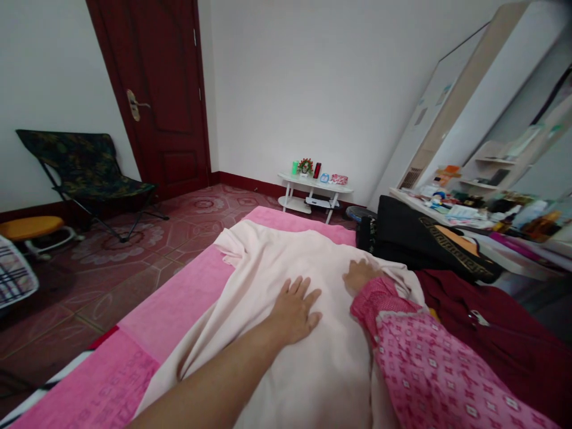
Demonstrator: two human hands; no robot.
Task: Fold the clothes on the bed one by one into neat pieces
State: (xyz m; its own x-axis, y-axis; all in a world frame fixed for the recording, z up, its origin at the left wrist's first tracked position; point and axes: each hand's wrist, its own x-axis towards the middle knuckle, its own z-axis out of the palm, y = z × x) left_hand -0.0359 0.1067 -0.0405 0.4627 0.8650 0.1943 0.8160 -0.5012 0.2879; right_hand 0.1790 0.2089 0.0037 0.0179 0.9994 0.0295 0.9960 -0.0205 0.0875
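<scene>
A pale pink shirt (286,256) lies spread out in front of me, with a short sleeve sticking out at its far left corner. Beneath it is a brighter pink towel-like cloth (192,301). My left hand (295,311) rests flat on the middle of the shirt, fingers spread. Farther off and to the right, my right hand (361,276) lies on the shirt near its far right part. Its fingers show only in part and look stretched out; a pink patterned sleeve covers the wrist. Small folds run along the shirt's left side.
Right of the shirt lie a dark red garment (491,322) with a zip and a black bag (402,232). A cluttered dressing table (456,217) stands beyond them. A small white table (313,182) is by the far wall; a camouflage folding chair (84,161) stands left.
</scene>
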